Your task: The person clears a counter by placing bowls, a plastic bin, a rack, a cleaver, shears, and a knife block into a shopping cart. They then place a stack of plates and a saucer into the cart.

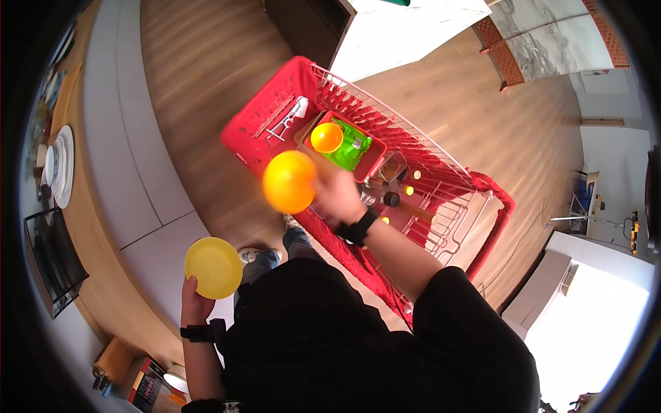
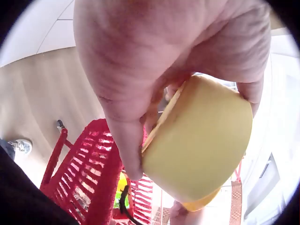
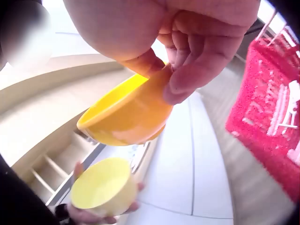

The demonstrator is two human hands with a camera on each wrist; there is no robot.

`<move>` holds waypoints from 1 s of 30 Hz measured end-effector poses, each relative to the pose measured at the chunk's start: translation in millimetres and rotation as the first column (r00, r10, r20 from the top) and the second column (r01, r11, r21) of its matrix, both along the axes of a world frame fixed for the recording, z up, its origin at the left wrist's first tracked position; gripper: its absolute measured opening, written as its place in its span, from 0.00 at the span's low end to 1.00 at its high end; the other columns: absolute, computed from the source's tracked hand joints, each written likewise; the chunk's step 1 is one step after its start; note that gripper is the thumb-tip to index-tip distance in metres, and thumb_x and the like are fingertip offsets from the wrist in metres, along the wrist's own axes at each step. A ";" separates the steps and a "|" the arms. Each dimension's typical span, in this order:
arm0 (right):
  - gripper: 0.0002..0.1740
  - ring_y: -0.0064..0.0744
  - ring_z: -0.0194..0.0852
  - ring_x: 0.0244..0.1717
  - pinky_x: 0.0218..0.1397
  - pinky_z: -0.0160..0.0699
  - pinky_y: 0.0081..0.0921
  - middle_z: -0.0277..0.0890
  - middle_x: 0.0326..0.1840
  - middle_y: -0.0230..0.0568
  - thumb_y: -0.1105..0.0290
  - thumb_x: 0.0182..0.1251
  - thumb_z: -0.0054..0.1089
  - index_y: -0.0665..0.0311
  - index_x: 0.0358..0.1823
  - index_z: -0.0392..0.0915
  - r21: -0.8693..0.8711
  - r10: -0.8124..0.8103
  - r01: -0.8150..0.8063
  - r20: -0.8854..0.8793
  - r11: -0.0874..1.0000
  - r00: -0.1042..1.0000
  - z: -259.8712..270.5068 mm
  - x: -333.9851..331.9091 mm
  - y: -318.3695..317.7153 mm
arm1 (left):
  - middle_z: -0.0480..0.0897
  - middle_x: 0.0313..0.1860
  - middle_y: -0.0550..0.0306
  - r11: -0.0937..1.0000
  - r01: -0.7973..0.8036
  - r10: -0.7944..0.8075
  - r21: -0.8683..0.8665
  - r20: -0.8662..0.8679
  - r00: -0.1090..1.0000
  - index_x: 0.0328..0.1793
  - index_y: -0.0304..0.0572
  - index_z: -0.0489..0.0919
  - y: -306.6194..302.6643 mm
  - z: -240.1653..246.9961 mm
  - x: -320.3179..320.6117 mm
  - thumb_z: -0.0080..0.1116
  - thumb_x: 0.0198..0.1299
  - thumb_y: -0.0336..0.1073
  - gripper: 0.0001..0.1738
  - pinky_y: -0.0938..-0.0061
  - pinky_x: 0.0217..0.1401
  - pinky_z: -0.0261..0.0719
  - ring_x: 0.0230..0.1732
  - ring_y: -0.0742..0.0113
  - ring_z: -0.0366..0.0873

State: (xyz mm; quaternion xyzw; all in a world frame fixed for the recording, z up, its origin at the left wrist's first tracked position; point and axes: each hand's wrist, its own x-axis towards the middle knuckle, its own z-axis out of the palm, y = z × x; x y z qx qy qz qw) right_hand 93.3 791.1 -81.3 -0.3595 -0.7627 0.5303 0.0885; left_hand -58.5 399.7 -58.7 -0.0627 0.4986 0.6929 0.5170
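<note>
My left hand [image 1: 197,306] grips a pale yellow bowl [image 1: 213,268] by its side, thumb at the rim; the left wrist view shows the bowl's outer wall [image 2: 201,140]. Between thumb and fingers, my right hand [image 1: 339,196] pinches the rim of an orange bowl [image 1: 289,182], held over the near edge of a red cart basket [image 1: 251,134]. In the right wrist view this orange bowl [image 3: 136,115] tilts above the yellow one [image 3: 103,185]. Another orange bowl [image 1: 326,138] sits in a red bin [image 1: 374,160] inside the cart, beside a bright green package [image 1: 350,148].
In the cart lie a white rack-like item [image 1: 292,115], a clear container [image 1: 393,166] and several bottles with a black cap [image 1: 391,199] among them. A wooden counter [image 1: 103,227] with stacked white plates [image 1: 64,165] runs along the left. A white-topped table [image 1: 406,34] stands beyond the cart.
</note>
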 end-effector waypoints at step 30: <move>0.15 0.56 0.82 0.45 0.51 0.80 0.43 0.83 0.41 0.55 0.60 0.72 0.58 0.66 0.46 0.82 -0.033 0.558 -0.574 -0.190 0.818 0.808 16.1 -28.3 -64.9 | 0.78 0.64 0.47 0.998 -0.066 0.067 -0.006 0.046 0.997 0.71 0.36 0.69 -10.1 10.3 9.9 0.62 0.58 0.44 0.36 0.55 0.68 0.76 0.64 0.51 0.78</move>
